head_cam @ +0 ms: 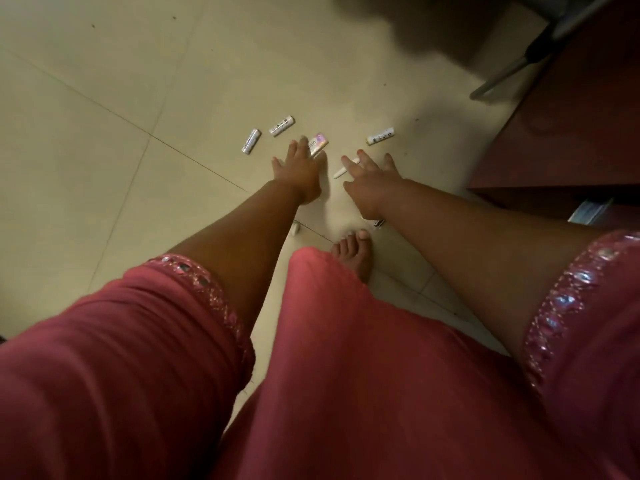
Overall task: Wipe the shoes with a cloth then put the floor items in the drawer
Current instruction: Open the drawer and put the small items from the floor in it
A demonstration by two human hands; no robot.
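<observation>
Both hands reach down to the pale tile floor with fingers spread apart, and neither one holds anything.

Far to the left of the left hand lies a small white tube. A second white tube lies a little nearer to it. The fingertips of the left hand are over a shiny pink and white packet, touching it or just about to; I cannot tell which.

Between the two hands lies a thin white stick, right by the fingers of the right hand. Past that hand, up and to the right, lies one more white tube. A dark red cabinet stands further right. I see no open drawer, no shoes and no cloth.

This looks like the picking-up step, at its start, since the small things are all on the floor. Next, each hand needs to curl round the thing closest to it. The tubes are round, so they could roll away if pushed.
</observation>
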